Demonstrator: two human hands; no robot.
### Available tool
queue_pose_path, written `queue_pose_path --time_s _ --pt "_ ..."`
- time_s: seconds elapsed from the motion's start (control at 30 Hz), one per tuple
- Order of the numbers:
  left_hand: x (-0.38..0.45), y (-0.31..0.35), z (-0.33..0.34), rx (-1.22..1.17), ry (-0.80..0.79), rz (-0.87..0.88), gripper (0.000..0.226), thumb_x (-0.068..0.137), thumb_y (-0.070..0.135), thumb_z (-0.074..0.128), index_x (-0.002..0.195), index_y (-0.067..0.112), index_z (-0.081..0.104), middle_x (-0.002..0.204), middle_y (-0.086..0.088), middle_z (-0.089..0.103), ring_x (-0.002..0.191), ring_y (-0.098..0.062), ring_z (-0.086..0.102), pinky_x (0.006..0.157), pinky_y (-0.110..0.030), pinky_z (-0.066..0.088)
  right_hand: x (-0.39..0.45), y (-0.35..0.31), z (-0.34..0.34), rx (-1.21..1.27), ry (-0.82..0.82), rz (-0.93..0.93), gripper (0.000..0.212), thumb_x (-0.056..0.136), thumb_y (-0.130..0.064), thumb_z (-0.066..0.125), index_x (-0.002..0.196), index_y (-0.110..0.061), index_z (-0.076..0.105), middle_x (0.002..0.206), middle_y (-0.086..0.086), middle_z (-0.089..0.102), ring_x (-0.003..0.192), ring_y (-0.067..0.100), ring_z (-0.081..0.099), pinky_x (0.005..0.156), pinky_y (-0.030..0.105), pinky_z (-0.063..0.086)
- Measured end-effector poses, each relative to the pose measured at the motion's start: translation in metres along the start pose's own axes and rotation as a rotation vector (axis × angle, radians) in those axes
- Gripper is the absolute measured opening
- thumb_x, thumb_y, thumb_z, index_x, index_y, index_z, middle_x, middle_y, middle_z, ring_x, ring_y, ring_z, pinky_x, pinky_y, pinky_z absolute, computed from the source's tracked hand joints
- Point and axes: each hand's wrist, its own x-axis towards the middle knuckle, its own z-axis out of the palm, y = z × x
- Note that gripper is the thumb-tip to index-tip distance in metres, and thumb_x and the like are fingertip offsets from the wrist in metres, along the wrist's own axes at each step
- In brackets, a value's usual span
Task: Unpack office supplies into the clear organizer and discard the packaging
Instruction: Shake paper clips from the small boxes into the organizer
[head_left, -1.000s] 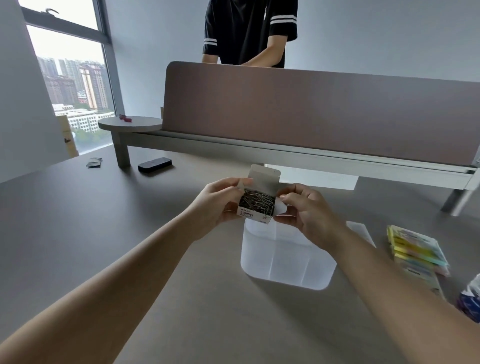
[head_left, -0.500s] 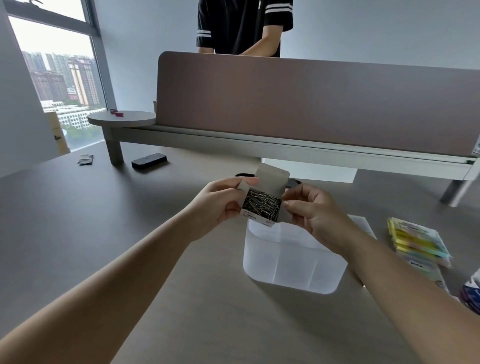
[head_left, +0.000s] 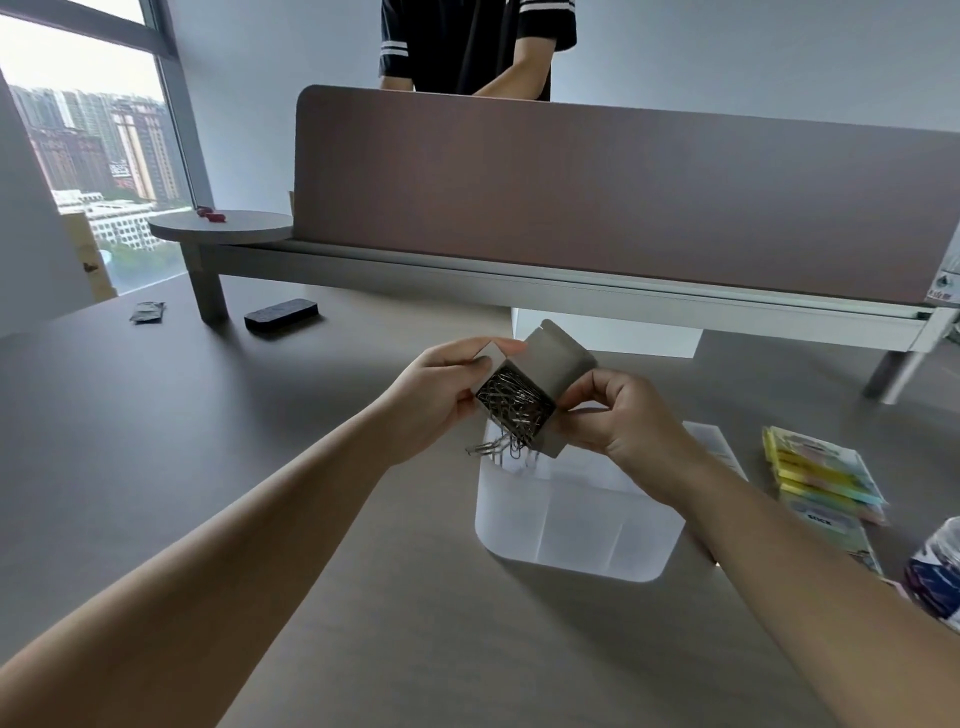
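Observation:
Both hands hold a small open cardboard box tipped mouth-down over the clear organizer. My left hand pinches the box's left side; my right hand grips its right side and lower flap. Silver paper clips fill the box, and several spill from its lower edge toward the organizer's far-left compartment. The organizer is a clear tray with dividers, standing on the grey desk directly below my hands.
Packs of coloured sticky notes lie right of the organizer, with a blue-white packet at the right edge. A black eraser-like block and dark wrapper lie far left. A brown divider panel stands behind; a person stands beyond it.
The box has tilted forward and down from upright, and paper clips have begun sliding out over the organizer. Both hands keep their hold.

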Motion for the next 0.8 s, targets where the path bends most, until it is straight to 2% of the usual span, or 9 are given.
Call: queue_pose_path --time_s 0.17,0.27,0.43,0.53,0.67,0.8 --pt "0.0038 -0.0032 0.0008 -0.003 -0.018 0.03 0.032 0.092 -0.002 0.03 0.098 0.012 0.059 0.094 -0.001 0.061 0.087 -0.01 0.057 0.083 -0.021 0.046 -0.0021 -0.0011 0.001 -0.047 0.004 0.007 0.022 0.074 0.004 0.065 0.067 -0.012 0.051 0.079 0.003 0.062 0.07 0.017 0.062 0.081 0.029 0.052" --pt "0.0046 -0.0044 -0.0001 -0.005 -0.017 0.034 0.031 0.093 -0.001 0.031 0.1 0.012 0.058 0.092 0.0 0.061 0.081 -0.006 0.059 0.078 -0.017 0.048 -0.0013 -0.0006 0.0015 -0.049 0.01 0.012 0.022 0.074 0.003 0.066 0.067 -0.013 0.051 0.079 0.003 0.062 0.075 0.022 0.063 0.085 0.034 0.051" --pt "0.0072 -0.0061 -0.0015 0.01 -0.006 0.051 0.03 0.093 -0.002 0.03 0.105 0.01 0.055 0.089 -0.005 0.058 0.084 -0.012 0.054 0.078 -0.019 0.047 0.0005 0.0005 0.0018 -0.07 0.036 0.0 0.023 0.075 0.0 0.067 0.066 -0.015 0.052 0.079 0.0 0.063 0.078 0.022 0.063 0.086 0.034 0.049" --pt "0.0075 -0.0062 -0.0024 0.028 -0.007 0.07 0.03 0.093 -0.002 0.031 0.103 0.011 0.055 0.089 -0.006 0.057 0.084 -0.013 0.053 0.078 -0.019 0.046 0.0011 0.0005 0.0028 -0.083 0.042 -0.02 0.025 0.075 0.003 0.065 0.064 -0.015 0.052 0.076 -0.001 0.062 0.074 0.019 0.062 0.081 0.03 0.049" --pt "0.008 -0.0073 -0.0027 0.06 -0.016 0.104 0.031 0.092 -0.004 0.03 0.106 0.012 0.054 0.09 -0.008 0.056 0.085 -0.015 0.052 0.077 -0.017 0.046 0.0005 -0.0001 0.0032 -0.105 0.044 -0.041 0.028 0.074 0.006 0.065 0.061 -0.016 0.052 0.071 0.002 0.061 0.069 0.018 0.061 0.076 0.026 0.049" --pt "0.0088 -0.0077 -0.0024 0.062 -0.018 0.115 0.032 0.092 -0.004 0.031 0.108 0.011 0.054 0.09 -0.006 0.057 0.086 -0.014 0.052 0.077 -0.016 0.046 -0.0001 0.0011 0.0023 -0.125 0.041 -0.061 0.029 0.072 0.006 0.066 0.059 -0.016 0.054 0.071 0.007 0.062 0.075 0.024 0.062 0.077 0.027 0.051"
